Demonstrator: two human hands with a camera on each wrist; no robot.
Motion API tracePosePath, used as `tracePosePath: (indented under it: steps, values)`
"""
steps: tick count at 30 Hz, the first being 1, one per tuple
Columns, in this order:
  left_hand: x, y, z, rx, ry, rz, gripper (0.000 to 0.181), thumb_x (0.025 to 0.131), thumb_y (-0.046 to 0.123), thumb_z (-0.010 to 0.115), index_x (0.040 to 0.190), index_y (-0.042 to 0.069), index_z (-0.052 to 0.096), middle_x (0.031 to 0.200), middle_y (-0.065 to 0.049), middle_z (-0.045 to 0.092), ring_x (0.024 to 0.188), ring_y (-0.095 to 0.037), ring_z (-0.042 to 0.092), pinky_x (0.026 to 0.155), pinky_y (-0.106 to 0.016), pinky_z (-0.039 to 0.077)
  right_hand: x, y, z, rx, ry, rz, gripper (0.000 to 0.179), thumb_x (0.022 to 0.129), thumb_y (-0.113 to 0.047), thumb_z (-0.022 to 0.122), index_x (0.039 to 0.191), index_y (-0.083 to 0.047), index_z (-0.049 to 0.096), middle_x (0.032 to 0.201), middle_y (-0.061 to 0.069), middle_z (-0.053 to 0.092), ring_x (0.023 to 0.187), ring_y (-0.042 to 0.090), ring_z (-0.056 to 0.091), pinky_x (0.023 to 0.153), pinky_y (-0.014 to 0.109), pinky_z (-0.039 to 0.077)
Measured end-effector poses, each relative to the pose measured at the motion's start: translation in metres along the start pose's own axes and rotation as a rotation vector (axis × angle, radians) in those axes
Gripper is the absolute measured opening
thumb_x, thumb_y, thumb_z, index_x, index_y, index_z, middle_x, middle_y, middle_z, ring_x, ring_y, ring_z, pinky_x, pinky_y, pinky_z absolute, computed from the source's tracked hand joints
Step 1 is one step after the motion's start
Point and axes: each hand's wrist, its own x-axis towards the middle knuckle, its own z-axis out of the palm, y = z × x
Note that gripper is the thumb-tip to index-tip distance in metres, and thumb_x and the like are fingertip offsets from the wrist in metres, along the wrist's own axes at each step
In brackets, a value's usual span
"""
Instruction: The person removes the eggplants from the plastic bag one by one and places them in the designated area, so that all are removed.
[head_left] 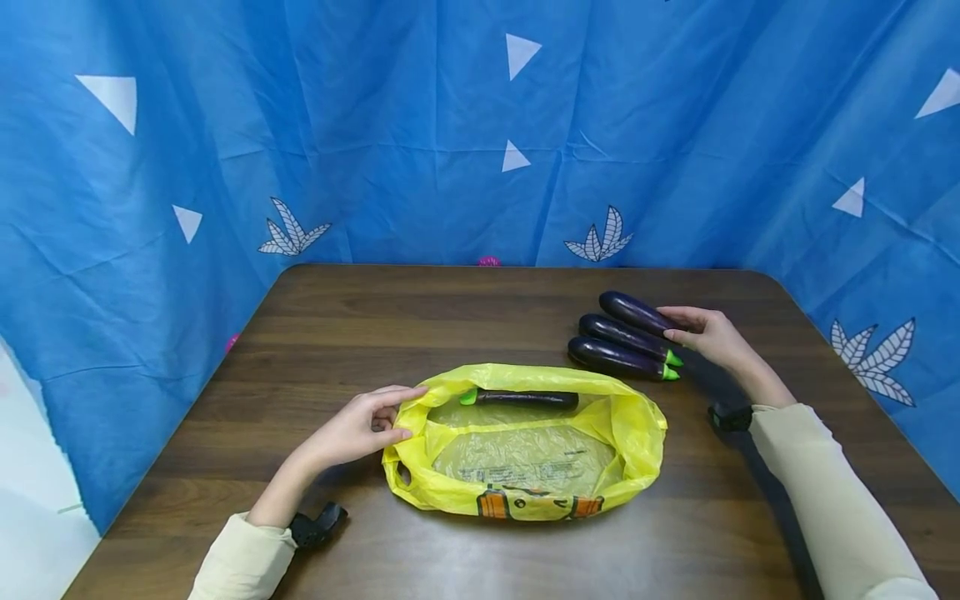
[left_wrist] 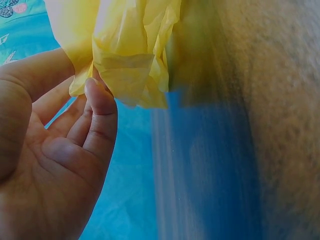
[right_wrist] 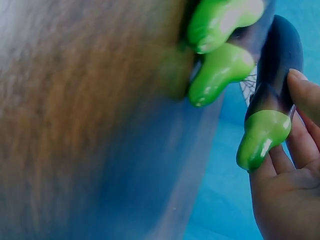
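Observation:
A yellow plastic bag (head_left: 641, 433) lies with its mouth spread wide, and one eggplant (head_left: 528, 399) rests inside along its far wall. My left hand (head_left: 348, 431) holds the left rim of the bag, thumb and fingers on the film; the left wrist view shows the crumpled yellow film (left_wrist: 125, 60) at the fingertips. To the right, beyond the bag, three dark purple eggplants lie side by side. My right hand (head_left: 712, 337) grips the farthest eggplant (head_left: 633, 310) near its green stem end (right_wrist: 264, 135). The middle eggplant (head_left: 622, 332) and the nearest eggplant (head_left: 613, 357) lie beside it.
Everything stands on a brown wooden table (head_left: 390, 308). A blue curtain (head_left: 420, 125) with white triangles hangs behind and around it. Each wrist wears a black strap device, the left device (head_left: 318, 525) near the table front and the right device (head_left: 730, 417) right of the bag.

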Motion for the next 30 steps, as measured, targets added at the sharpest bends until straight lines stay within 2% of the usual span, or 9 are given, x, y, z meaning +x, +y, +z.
tracePosePath:
  steps: [2, 5, 8, 10, 30]
  values:
    - [0.000, -0.001, 0.000, -0.006, -0.001, 0.000, 0.057, 0.085, 0.004, 0.068, 0.137, 0.001, 0.045, 0.125, -0.013, 0.050, 0.063, -0.009, 0.050, 0.058, -0.025, 0.047, 0.001, 0.004, 0.001, -0.001, -0.016, 0.008, 0.045, 0.094, -0.013, 0.058, 0.135, 0.002, 0.047, 0.127, 0.027, 0.048, 0.101, 0.033, 0.050, 0.077, 0.017, 0.045]
    - [0.001, -0.001, 0.001, -0.003, 0.000, 0.005, 0.058, 0.085, 0.004, 0.069, 0.137, 0.001, 0.045, 0.125, -0.014, 0.050, 0.063, -0.009, 0.050, 0.058, -0.025, 0.047, 0.003, 0.008, 0.003, -0.001, -0.026, 0.032, 0.046, 0.094, -0.015, 0.058, 0.135, 0.002, 0.047, 0.128, 0.027, 0.048, 0.103, 0.035, 0.050, 0.084, 0.031, 0.047]
    - [0.001, -0.003, 0.001, 0.003, 0.002, 0.013, 0.058, 0.085, 0.004, 0.069, 0.137, 0.001, 0.045, 0.125, -0.014, 0.050, 0.063, -0.009, 0.050, 0.058, -0.025, 0.047, 0.004, 0.011, 0.004, 0.001, -0.044, 0.052, 0.047, 0.094, -0.016, 0.058, 0.136, 0.002, 0.046, 0.129, 0.027, 0.047, 0.106, 0.036, 0.049, 0.088, 0.046, 0.044]
    - [0.001, -0.003, 0.001, 0.002, 0.002, 0.017, 0.058, 0.085, 0.004, 0.069, 0.137, 0.001, 0.045, 0.125, -0.014, 0.050, 0.063, -0.009, 0.051, 0.058, -0.026, 0.048, 0.006, 0.012, 0.005, 0.003, -0.052, 0.061, 0.046, 0.094, -0.015, 0.058, 0.136, 0.002, 0.046, 0.130, 0.027, 0.046, 0.108, 0.037, 0.048, 0.090, 0.050, 0.041]
    - [0.001, -0.003, 0.001, -0.003, 0.008, 0.025, 0.057, 0.085, 0.003, 0.068, 0.136, -0.001, 0.046, 0.122, -0.015, 0.051, 0.063, -0.008, 0.050, 0.057, -0.025, 0.047, 0.008, 0.013, 0.005, 0.021, -0.094, 0.067, 0.046, 0.095, -0.011, 0.057, 0.136, 0.004, 0.044, 0.134, 0.029, 0.042, 0.119, 0.043, 0.041, 0.093, 0.054, 0.036]
